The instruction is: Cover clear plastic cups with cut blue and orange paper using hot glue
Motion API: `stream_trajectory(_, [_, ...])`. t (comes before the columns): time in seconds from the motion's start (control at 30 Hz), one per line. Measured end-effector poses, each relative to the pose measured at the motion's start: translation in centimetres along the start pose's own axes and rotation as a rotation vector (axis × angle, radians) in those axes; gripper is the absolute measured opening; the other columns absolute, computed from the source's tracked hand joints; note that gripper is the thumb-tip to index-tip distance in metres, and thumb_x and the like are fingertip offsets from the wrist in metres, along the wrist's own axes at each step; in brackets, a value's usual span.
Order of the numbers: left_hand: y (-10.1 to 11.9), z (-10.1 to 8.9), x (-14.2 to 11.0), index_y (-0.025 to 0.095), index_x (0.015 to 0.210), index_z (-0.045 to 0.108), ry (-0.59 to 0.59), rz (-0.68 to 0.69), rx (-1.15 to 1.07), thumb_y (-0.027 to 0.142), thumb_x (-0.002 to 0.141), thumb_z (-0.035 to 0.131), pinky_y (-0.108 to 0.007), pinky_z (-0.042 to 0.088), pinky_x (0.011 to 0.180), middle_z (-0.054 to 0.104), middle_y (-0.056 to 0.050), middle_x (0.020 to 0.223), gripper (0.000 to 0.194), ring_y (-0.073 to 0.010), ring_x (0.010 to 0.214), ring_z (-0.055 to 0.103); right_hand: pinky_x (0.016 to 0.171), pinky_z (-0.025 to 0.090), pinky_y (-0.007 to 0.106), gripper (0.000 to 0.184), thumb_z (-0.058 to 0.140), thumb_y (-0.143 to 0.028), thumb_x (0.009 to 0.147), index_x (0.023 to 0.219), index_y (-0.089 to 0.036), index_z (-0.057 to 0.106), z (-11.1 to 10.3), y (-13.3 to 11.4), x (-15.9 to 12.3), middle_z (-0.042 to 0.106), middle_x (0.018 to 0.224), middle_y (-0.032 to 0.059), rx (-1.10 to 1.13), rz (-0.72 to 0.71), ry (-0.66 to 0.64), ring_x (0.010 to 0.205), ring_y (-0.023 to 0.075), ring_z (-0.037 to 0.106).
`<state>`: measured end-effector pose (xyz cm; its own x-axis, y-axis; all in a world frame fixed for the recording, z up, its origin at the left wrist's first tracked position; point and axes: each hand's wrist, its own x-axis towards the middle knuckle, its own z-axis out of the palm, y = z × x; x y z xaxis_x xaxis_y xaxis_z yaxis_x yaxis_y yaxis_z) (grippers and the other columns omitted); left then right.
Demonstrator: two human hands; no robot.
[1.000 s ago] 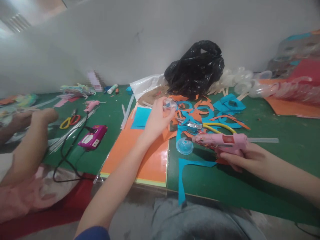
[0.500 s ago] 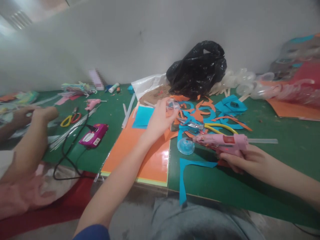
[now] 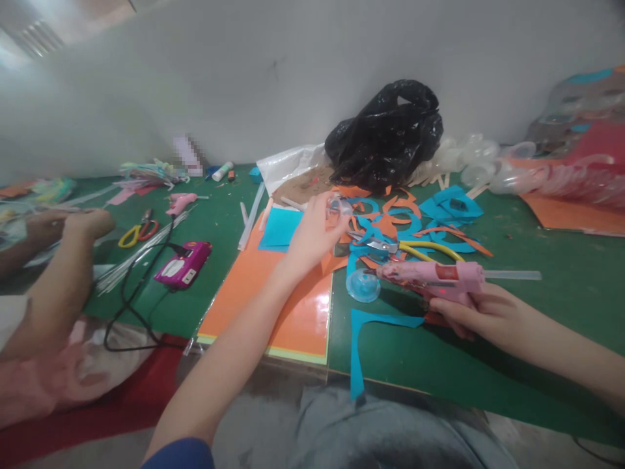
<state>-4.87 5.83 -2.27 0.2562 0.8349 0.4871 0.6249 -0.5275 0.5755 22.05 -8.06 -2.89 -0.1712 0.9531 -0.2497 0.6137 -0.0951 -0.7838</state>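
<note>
My left hand [image 3: 312, 231] is raised over the orange sheet [image 3: 273, 306] and pinches a small clear plastic cup [image 3: 338, 207] at its fingertips. My right hand [image 3: 481, 312] grips a pink glue gun [image 3: 434, 277] lying level, with its nozzle pointing left at a clear plastic dome [image 3: 362, 285] on the green table [image 3: 537, 260]. A glue stick pokes out of the gun's back. Blue and orange paper cut-outs [image 3: 390, 225] lie just beyond both hands, with yellow-handled pliers [image 3: 415, 249] among them.
A black plastic bag [image 3: 385, 133] stands at the wall, clear cups [image 3: 469, 159] to its right. Another person's arm [image 3: 58, 273] works at the left. Near it lie a magenta glue gun [image 3: 183, 266] with a black cord, scissors [image 3: 137, 233] and another pink glue gun [image 3: 178, 202].
Both hands have stayed almost still. My left hand has shifted slightly with the clear cup; the glue gun keeps its place.
</note>
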Motion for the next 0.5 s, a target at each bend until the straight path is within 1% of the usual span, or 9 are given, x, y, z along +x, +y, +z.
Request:
stream_trajectory(0.1, [-0.23,0.05,-0.09,0.022,0.131,0.050,0.002,0.020,-0.004,0.042,0.099,0.059,-0.041,0.047,0.105,0.060,-0.012,0.134,0.039,-0.0246,0.122,0.059,0.062,0.051,0.041,0.071,0.052,-0.095,0.065,0.045,-0.027,0.054,-0.07,-0.44,-0.02,0.061,0.049,0.0054,-0.015,0.019,-0.026,0.057,0.0270,0.063])
stream_trajectory(0.2, [-0.49,0.15,-0.17,0.022,0.131,0.050,0.003,0.030,-0.020,0.042,0.098,0.060,-0.040,0.047,0.105,0.060,-0.012,0.133,0.040,-0.0241,0.121,0.059,0.060,0.050,0.040,0.074,0.049,-0.097,0.064,0.048,-0.026,0.057,-0.19,-0.73,-0.10,0.062,0.051,0.0060,-0.017,0.027,-0.027,0.056,0.0253,0.061])
stream_trajectory(0.33, [-0.59,0.29,-0.19,0.022,0.131,0.050,-0.011,0.035,-0.032,0.043,0.098,0.061,-0.039,0.048,0.104,0.060,-0.011,0.131,0.041,-0.0241,0.121,0.060,0.064,0.050,0.039,0.077,0.045,-0.100,0.062,0.048,-0.025,0.055,-0.25,-0.37,-0.07,0.063,0.054,0.0072,-0.052,0.051,-0.037,0.061,0.0255,0.062])
stream_trajectory(0.5, [-0.57,0.31,-0.17,0.022,0.131,0.050,-0.018,0.025,-0.018,0.044,0.098,0.060,-0.040,0.048,0.105,0.060,-0.012,0.133,0.041,-0.0250,0.124,0.059,0.067,0.050,0.037,0.080,0.042,-0.102,0.061,0.051,-0.024,0.056,-0.16,-0.07,0.10,0.060,0.054,0.0056,-0.044,0.072,-0.035,0.062,0.0239,0.062])
